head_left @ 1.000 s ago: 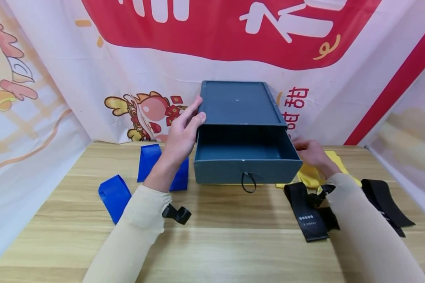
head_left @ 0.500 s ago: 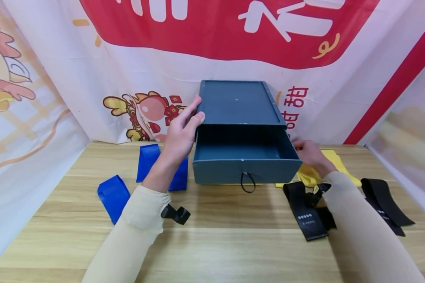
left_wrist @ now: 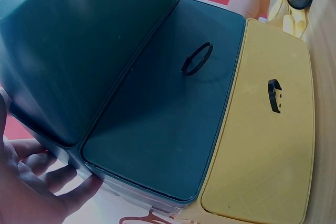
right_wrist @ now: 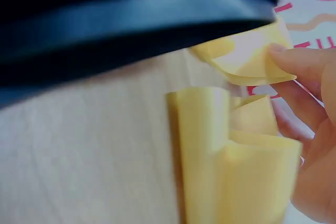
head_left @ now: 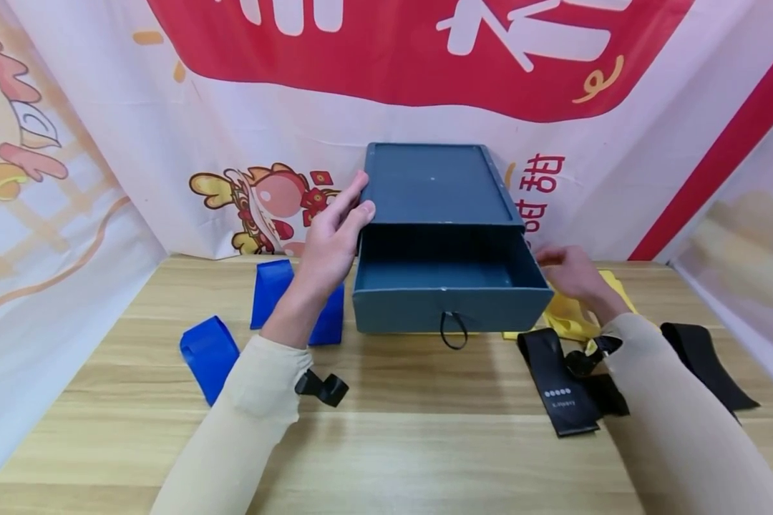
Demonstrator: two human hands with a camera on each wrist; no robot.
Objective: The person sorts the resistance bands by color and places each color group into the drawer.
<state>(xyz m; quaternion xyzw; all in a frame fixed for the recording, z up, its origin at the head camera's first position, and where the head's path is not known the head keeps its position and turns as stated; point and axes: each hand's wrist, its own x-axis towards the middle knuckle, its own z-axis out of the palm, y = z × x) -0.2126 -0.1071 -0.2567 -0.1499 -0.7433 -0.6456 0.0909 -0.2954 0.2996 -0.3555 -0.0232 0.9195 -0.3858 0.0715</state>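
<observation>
A dark blue drawer cabinet (head_left: 434, 182) stands at the back of the table, its top drawer (head_left: 451, 311) pulled out and bare inside. My left hand (head_left: 328, 247) rests against the cabinet's left side, thumb by the top edge, fingers extended. Lower down, the left wrist view shows a closed dark drawer front (left_wrist: 157, 108) with a black loop and a yellow drawer front (left_wrist: 262, 129). Right of the pulled-out drawer, my right hand (head_left: 570, 272) pinches a yellow resistance band (right_wrist: 252, 56) between thumb and fingers. More folds of yellow band (right_wrist: 210, 156) lie below that hand.
Two blue bands (head_left: 209, 357) lie left of the cabinet, one partly behind my left forearm. A black band (head_left: 560, 393) with printed dots lies near my right wrist, another black band (head_left: 708, 365) farther right. A printed cloth (head_left: 283, 129) hangs behind the table.
My right hand has shifted slightly up and to the right beside the drawer; its sleeve covers more of the far right black band. The left hand and cabinet have stayed put.
</observation>
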